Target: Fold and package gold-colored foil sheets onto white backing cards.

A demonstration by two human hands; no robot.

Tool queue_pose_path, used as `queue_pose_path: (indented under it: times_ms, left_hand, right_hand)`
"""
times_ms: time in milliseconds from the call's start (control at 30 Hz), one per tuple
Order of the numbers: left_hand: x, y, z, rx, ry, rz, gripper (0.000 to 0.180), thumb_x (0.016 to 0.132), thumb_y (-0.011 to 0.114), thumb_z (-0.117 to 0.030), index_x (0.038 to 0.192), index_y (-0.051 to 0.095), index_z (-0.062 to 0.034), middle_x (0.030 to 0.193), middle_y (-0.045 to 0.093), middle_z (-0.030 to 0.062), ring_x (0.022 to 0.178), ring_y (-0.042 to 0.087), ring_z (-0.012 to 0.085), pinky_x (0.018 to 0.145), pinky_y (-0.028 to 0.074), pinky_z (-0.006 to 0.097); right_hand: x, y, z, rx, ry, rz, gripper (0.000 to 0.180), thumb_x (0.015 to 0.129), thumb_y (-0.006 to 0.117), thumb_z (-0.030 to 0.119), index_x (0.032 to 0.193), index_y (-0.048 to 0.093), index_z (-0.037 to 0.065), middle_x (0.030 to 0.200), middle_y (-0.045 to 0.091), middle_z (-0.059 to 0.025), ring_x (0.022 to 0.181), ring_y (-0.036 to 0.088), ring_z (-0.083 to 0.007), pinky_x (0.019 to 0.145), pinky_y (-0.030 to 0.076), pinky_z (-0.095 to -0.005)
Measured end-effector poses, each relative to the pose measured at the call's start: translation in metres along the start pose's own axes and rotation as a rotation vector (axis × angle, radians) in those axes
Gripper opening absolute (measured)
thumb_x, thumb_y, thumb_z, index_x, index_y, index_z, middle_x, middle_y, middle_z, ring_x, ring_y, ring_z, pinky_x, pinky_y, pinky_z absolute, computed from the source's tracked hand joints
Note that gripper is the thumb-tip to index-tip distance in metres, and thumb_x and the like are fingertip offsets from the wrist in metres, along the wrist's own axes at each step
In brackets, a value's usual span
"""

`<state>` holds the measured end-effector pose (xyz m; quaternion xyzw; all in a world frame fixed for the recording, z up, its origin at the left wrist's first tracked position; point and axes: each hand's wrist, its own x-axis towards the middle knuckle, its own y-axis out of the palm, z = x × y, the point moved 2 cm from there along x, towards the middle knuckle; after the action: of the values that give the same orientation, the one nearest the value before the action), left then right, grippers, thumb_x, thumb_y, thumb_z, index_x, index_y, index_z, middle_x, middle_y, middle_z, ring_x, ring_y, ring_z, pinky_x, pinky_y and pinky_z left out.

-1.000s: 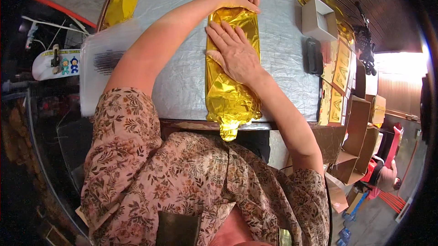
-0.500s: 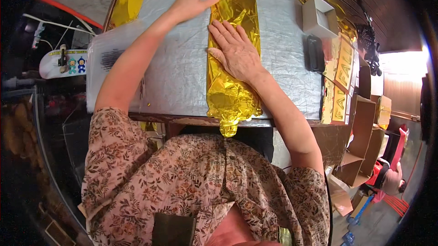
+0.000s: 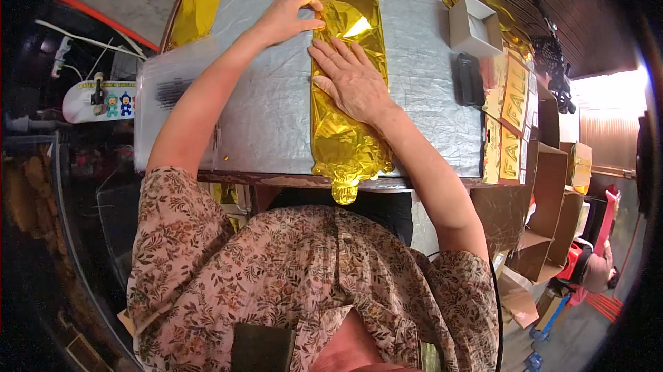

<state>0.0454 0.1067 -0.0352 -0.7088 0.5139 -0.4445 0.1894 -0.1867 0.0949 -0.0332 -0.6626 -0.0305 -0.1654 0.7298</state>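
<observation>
Head view: the right hand (image 3: 352, 79) lay open, palm down and fingers spread, pressing flat on a gold foil balloon (image 3: 347, 137). The left hand (image 3: 286, 16) pinched the balloon's upper left edge between thumb and fingers. The balloon lay lengthwise on the grey surface (image 3: 269, 116), its neck overhanging the near edge. A small white box (image 3: 473, 25) and a black device (image 3: 468, 79) stood well apart, to the right.
</observation>
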Motion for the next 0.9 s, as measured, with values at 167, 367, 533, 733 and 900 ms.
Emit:
queue_pose_path:
  times_ms: [167, 367, 533, 733, 900]
  left_hand:
    - [0.043, 0.0, -0.031, -0.205, 0.199, 0.003, 0.025, 0.091, 0.073, -0.023, 0.109, 0.071, -0.0053, 0.11, 0.069, 0.0072, 0.106, 0.065, 0.0246, 0.095, 0.051, 0.036]
    - [0.056, 0.035, -0.041, -0.157, 0.247, 0.161, 0.026, 0.089, 0.076, -0.031, 0.103, 0.075, -0.009, 0.111, 0.069, 0.0035, 0.109, 0.062, 0.0244, 0.098, 0.048, 0.037]
    - [0.073, 0.028, -0.048, -0.106, 0.331, 0.063, 0.032, 0.086, 0.079, -0.037, 0.106, 0.072, -0.0125, 0.113, 0.067, 0.0006, 0.112, 0.059, 0.023, 0.103, 0.044, 0.037]
    - [0.089, 0.034, -0.056, -0.078, 0.377, 0.037, 0.033, 0.086, 0.079, -0.038, 0.105, 0.072, -0.012, 0.114, 0.066, 0.0001, 0.112, 0.059, 0.0225, 0.102, 0.044, 0.037]
    - [0.09, 0.034, -0.049, -0.063, 0.399, 0.045, 0.032, 0.087, 0.079, -0.039, 0.105, 0.072, -0.0128, 0.114, 0.066, 0.0007, 0.111, 0.059, 0.0231, 0.102, 0.044, 0.038]
  right_hand:
    - [0.005, -0.002, 0.005, -0.01, 0.005, 0.005, 0.058, 0.107, 0.042, 0.045, 0.154, 0.041, 0.01, 0.16, 0.04, -0.0079, 0.149, 0.035, -0.0322, 0.123, 0.025, -0.0491]
    - [0.009, -0.002, 0.013, -0.011, -0.014, 0.016, 0.06, 0.107, 0.042, 0.045, 0.154, 0.041, 0.008, 0.161, 0.039, -0.0082, 0.15, 0.032, -0.0301, 0.123, 0.024, -0.0487]
    - [0.017, -0.021, 0.009, -0.057, -0.035, -0.032, 0.062, 0.106, 0.042, 0.047, 0.154, 0.041, 0.008, 0.162, 0.038, -0.0085, 0.151, 0.031, -0.0296, 0.123, 0.024, -0.0489]
    - [0.01, -0.036, 0.002, -0.037, -0.104, -0.003, 0.062, 0.106, 0.042, 0.047, 0.155, 0.04, 0.007, 0.161, 0.039, -0.0096, 0.152, 0.03, -0.0278, 0.124, 0.022, -0.0488]
    - [-0.014, -0.041, 0.014, 0.232, -0.337, 0.116, 0.059, 0.108, 0.041, 0.043, 0.154, 0.041, 0.007, 0.16, 0.04, -0.0126, 0.15, 0.034, -0.0303, 0.124, 0.026, -0.0488]
